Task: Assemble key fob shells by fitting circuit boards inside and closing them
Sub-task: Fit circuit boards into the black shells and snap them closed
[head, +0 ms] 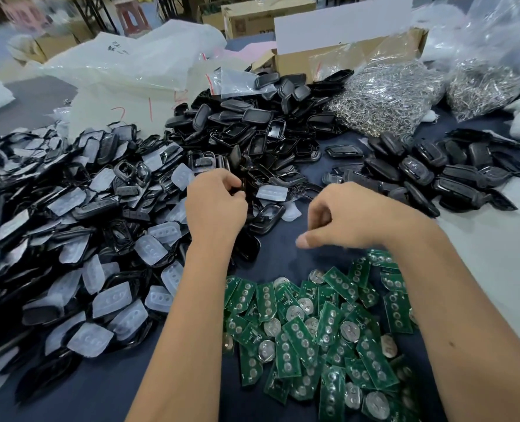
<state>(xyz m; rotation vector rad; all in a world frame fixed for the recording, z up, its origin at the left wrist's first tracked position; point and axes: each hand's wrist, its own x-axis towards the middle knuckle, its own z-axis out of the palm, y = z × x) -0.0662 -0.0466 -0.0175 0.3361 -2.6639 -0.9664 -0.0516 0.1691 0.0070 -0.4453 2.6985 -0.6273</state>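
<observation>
The left hand reaches forward over the desk, its fingers curled round a black shell at the near edge of the middle pile. The right hand hovers just above the far edge of the boards, fingers loosely curled with the thumb stretched left; it is blurred, and I cannot tell whether the fingers pinch anything. The green boards lie in a heap near the body, between the two forearms and under the right one, many with round silver cells on them. To the left a wide heap mixes black frames with translucent button pads. Beyond the hands lies a pile of black shell halves, and to the right a smaller pile of closed fobs. Further back are bags of metal rings, clear plastic bags and a cardboard box.
</observation>
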